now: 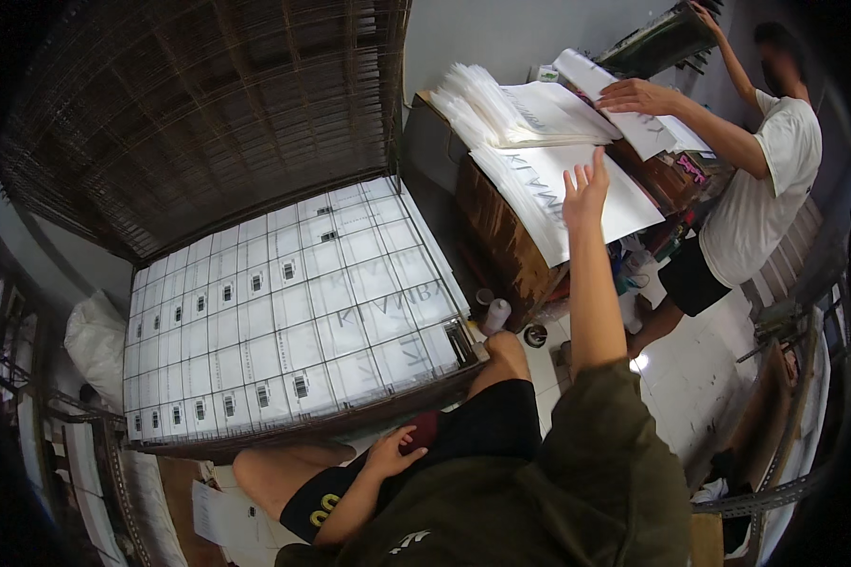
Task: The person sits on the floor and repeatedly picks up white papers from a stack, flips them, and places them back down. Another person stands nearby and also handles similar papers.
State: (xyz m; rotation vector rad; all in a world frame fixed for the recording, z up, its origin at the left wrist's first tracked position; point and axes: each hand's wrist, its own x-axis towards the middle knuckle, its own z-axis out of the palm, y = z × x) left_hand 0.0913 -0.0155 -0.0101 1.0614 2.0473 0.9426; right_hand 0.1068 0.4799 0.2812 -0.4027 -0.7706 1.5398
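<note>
My right hand [584,194] is raised at the end of my outstretched arm, fingers spread and nothing in them. It is over or beside the front stack of white printed sheets [619,213] on a wooden table; whether it touches them I cannot tell. My left hand [390,455] lies on my lap, fingers apart, next to a dark red patch [425,431] on my black shorts. Left of my knees, printed white sheets [298,321] lie in a row, overlapping, under the wire grid of a large rack [388,180].
Many wire trays [189,104] stand tilted up behind the sheets. A second sheet pile [482,104] sits farther back on the table [501,231]. At right a co-worker [771,151] holds a sheet [648,132] and a raised dark frame [662,42]. Bottles [495,316] stand near my knee.
</note>
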